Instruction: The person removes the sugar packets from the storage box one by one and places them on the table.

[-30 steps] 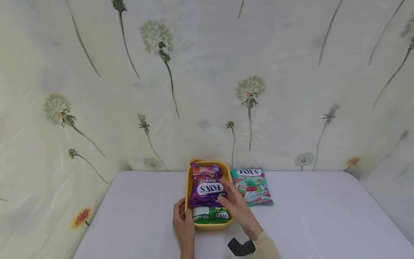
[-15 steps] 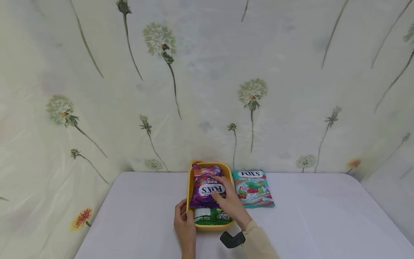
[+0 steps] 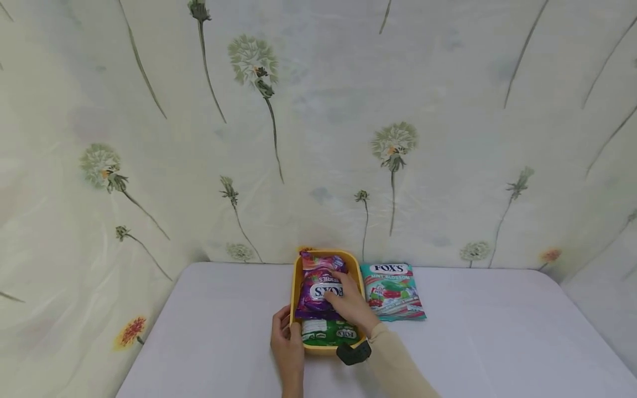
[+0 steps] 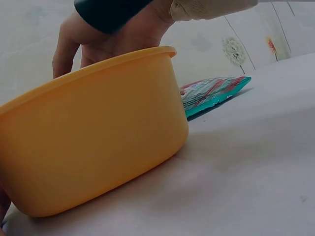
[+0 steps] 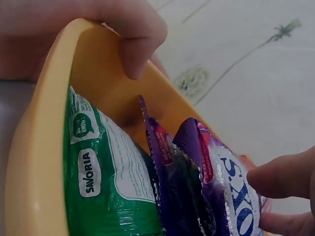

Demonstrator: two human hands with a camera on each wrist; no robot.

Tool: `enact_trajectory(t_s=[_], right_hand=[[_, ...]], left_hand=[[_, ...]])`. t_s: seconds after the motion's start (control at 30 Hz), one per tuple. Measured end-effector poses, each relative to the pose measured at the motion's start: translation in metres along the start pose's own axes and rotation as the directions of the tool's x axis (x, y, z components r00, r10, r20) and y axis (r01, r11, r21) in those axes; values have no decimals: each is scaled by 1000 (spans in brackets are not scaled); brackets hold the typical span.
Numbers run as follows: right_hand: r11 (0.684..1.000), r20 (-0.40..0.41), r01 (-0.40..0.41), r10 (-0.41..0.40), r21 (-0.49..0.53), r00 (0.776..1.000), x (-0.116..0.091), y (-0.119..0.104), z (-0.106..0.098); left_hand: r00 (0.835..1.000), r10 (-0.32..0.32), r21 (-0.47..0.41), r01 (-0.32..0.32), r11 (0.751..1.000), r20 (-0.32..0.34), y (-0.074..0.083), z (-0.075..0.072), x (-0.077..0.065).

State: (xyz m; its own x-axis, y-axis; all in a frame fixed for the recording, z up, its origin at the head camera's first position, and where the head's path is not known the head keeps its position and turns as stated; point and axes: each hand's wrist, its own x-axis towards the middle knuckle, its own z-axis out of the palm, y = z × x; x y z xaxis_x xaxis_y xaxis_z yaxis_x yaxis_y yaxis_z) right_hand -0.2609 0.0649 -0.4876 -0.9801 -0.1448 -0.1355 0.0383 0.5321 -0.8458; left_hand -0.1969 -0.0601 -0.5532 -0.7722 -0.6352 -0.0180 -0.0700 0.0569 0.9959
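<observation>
A yellow plastic tub [image 3: 296, 276] stands on the table and holds bags of Fox's candy. My left hand [image 3: 288, 349] grips its left side near the front corner; in the right wrist view the thumb [image 5: 135, 56] hooks over the rim. Purple Berries bags [image 3: 313, 307] lie toward the tub's back, more than one showing in the right wrist view. A green bag [image 3: 325, 331] is at the front end. From the right, my right hand [image 3: 352, 303] reaches over the tub, its extended thumb and fingers touching the top purple bag; the far fingertips are partly hidden.
A teal Fox's Mint Blossom bag [image 3: 393, 291] lies flat on the table, close to the tub's right side. The white-covered table [image 3: 478, 331] meets a flower-print curtain [image 3: 318, 138] at the back. A dark band [image 3: 354, 352] is on the right wrist.
My right hand has moved slightly left and farther over the purple bag, its wrist coming nearer the tub's front corner. The left hand keeps its hold. The head view has shifted slightly.
</observation>
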Motion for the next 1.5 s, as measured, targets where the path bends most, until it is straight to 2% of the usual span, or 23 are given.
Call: enact_trajectory(t_s=[0.2, 0.3, 0.53, 0.7, 0.8, 0.9, 1.0, 1.1, 1.17, 1.23, 1.43, 1.5], right_hand=[[991, 31, 67, -64, -114, 997, -5, -1, 2], [992, 33, 63, -60, -107, 998, -6, -1, 2], [984, -15, 124, -127, -129, 992, -1, -1, 1], [984, -38, 106, -112, -145, 993, 4, -4, 6], [987, -58, 64, -73, -146, 996, 6, -5, 8], [999, -63, 12, -15, -49, 998, 6, -4, 6], [987, -48, -32, 40, 157, 998, 7, -3, 0], [916, 0, -94, 102, 390, 995, 8, -3, -7], [865, 30, -125, 126, 487, 992, 9, -2, -10], [838, 50, -138, 131, 527, 990, 9, 0, -10], [831, 35, -100, 97, 547, 995, 7, 3, -3], [810, 31, -72, 67, 582, 997, 7, 3, -1]], left_hand=[[1000, -4, -2, 4, 1000, -1, 0, 2, 0], [1000, -10, -5, 10, 1000, 2, 0, 1, 0], [1000, -14, -11, 14, 1000, 7, 1, 1, 0], [1000, -15, -9, 15, 1000, -1, 3, 2, 1], [1000, -22, 0, 22, 1000, -2, 3, 3, 0], [1000, -25, 0, 25, 1000, 1, 3, 2, -1], [1000, -6, -18, 6, 1000, 5, 2, 0, -1], [1000, 29, -36, -29, 999, 3, 1, -3, 1], [999, 51, -40, -51, 998, 1, 0, -4, 2], [998, 58, -38, -58, 998, 1, 0, -4, 3], [1000, 25, -23, -24, 999, 15, -2, -3, 2], [1000, 19, -25, -19, 999, 14, -3, -3, 1]])
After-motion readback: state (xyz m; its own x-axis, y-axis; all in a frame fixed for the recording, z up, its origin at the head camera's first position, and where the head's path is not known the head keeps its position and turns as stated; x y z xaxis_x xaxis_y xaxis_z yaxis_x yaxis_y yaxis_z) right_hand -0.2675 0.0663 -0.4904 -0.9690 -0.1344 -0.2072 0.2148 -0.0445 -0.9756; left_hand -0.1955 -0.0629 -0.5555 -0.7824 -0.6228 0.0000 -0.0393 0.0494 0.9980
